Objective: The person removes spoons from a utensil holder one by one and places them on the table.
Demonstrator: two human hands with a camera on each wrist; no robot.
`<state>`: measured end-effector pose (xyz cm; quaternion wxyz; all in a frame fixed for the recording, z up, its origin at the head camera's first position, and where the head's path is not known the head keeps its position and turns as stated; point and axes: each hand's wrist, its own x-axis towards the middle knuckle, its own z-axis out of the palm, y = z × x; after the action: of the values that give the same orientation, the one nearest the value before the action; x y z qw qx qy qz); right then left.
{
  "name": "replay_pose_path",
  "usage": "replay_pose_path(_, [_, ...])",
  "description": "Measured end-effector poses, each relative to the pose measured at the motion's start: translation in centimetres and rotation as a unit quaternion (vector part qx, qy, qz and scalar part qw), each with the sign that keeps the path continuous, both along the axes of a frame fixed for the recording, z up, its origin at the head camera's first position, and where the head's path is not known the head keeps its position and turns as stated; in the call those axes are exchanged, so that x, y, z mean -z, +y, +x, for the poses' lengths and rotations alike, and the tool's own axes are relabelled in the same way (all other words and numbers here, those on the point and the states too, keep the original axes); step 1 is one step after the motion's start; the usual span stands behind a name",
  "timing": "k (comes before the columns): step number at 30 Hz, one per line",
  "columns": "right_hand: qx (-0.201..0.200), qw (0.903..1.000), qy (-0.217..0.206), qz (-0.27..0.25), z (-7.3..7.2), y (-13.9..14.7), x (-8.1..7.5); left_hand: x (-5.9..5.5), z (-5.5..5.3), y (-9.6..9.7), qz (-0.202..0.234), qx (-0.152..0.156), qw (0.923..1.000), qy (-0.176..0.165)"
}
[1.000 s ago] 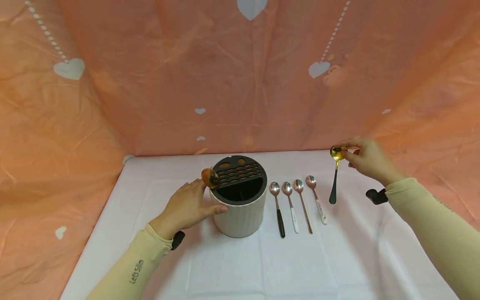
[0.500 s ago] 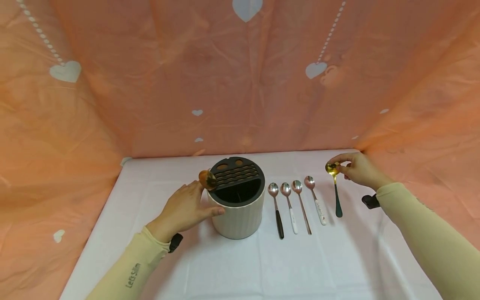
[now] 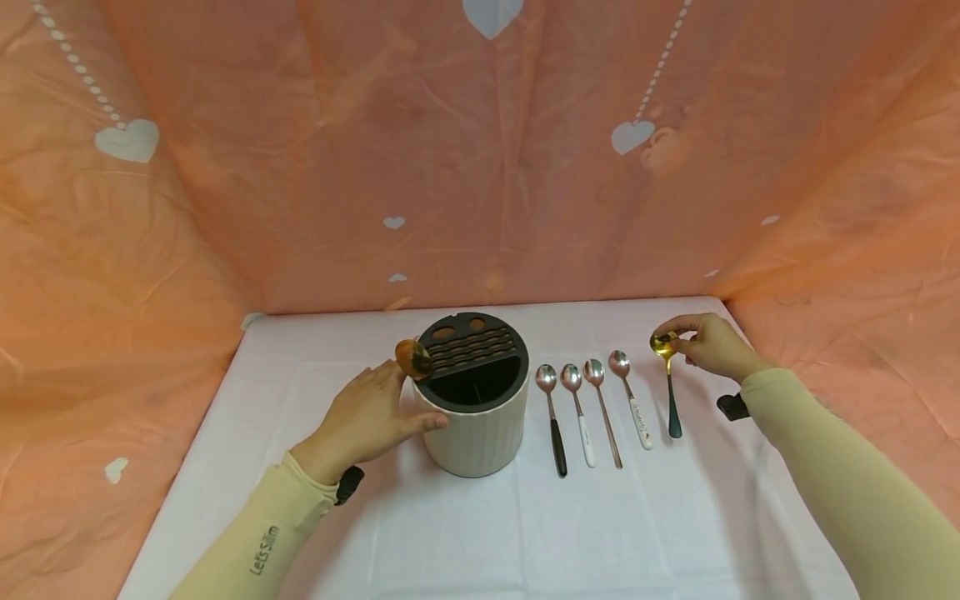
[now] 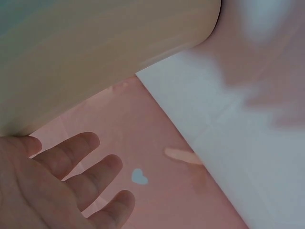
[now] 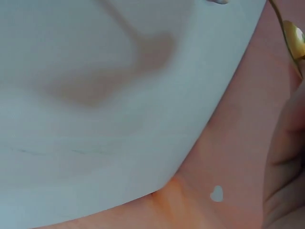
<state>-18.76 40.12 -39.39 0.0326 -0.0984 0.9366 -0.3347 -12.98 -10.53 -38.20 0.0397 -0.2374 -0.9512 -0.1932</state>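
Note:
At the right of the head view, my right hand (image 3: 712, 346) pinches a gold spoon (image 3: 672, 407) by its bowl. The dark green handle points down toward the near side of the table, with its tip close over the cloth. In the right wrist view the gold bowl (image 5: 293, 40) shows beside the hand. My left hand (image 3: 367, 421) is at the left side of a white ribbed utensil holder (image 3: 476, 443), thumb and fingers spread along its wall. The left wrist view shows those fingers (image 4: 93, 183) loosely extended. A brown, shiny spoon head (image 3: 414, 359) rises at the holder's left rim.
Several spoons lie in a row between the holder and my right hand: one black-handled (image 3: 558, 446), one white-handled (image 3: 586, 439), one all copper-coloured (image 3: 611, 429), one with a patterned white handle (image 3: 640, 422). A pink curtain (image 3: 480, 208) hangs behind the white-covered table (image 3: 450, 542).
My right hand has come down and slightly left with the gold spoon, lowering it toward the table beside the row. The left hand stays by the holder.

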Motion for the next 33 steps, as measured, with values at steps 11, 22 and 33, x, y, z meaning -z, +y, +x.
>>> replay_pose_path(11, [-0.008, 0.9997, -0.024, 0.002, -1.1, 0.1, 2.2, -0.2, 0.1, -0.1, -0.001, -0.004, 1.0, -0.003])
replay_pose_path(22, [0.013, 0.9978, -0.064, -0.008, -1.4, 0.0, 3.8, -0.1, 0.0, 0.1, 0.003, -0.004, 1.0, 0.0])
replay_pose_path(33, [0.026, 0.997, -0.072, 0.006, -2.2, 0.4, 6.0, -0.1, 0.0, 0.1, 0.004, -0.001, 1.0, 0.005])
